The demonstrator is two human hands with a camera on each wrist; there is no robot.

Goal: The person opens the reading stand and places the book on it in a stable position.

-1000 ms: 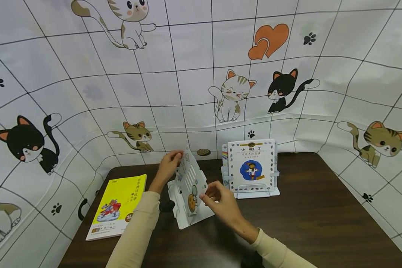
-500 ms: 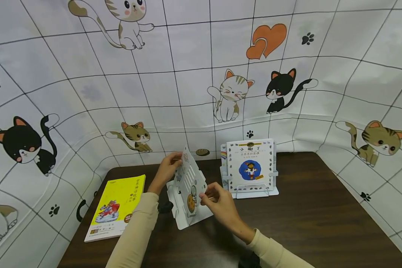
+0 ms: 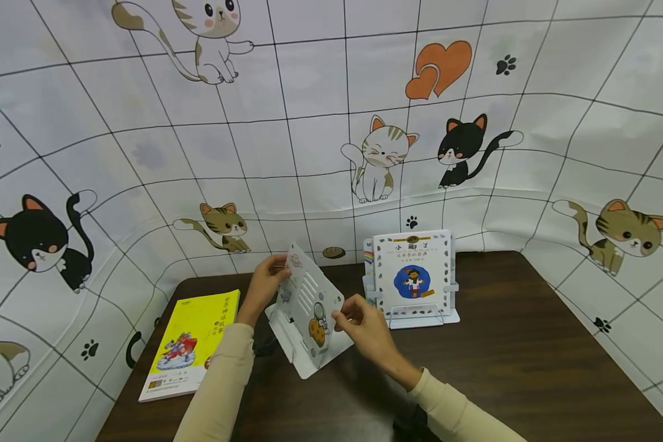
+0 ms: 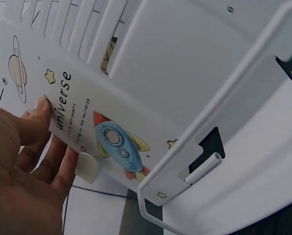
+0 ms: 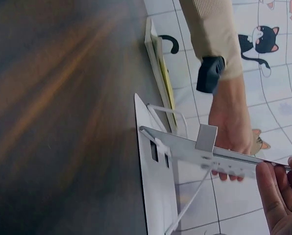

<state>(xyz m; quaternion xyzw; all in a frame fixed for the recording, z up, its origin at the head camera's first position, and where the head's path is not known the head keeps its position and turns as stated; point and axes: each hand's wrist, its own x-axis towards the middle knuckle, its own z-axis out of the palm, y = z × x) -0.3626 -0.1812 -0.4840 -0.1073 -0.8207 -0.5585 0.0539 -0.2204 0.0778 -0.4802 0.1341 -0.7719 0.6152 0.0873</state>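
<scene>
A white bookstand (image 3: 323,294) with slots and cartoon prints stands on the dark table (image 3: 503,356), its back panel raised above a flat base (image 3: 305,367). My left hand (image 3: 263,287) pinches the panel's left edge near the top. In the left wrist view, the thumb lies on the printed face (image 4: 77,110), beside the word "universe" and a rocket; a wire holder crosses the front. My right hand (image 3: 367,330) pinches the panel's right edge. From the right wrist, the panel appears nearly edge-on, with a support rod running between it and the base.
To the left lies a yellow book (image 3: 196,337). At the back right, a second white stand (image 3: 454,316) holds upright a white book (image 3: 389,270) with a blue picture. A cat-printed, gridded curtain (image 3: 320,147) surrounds the table's back and sides.
The bookstand has swung so its printed panel faces me more, its top edge shifting left. My left hand has moved left and slightly down with it; my right hand has barely moved.
</scene>
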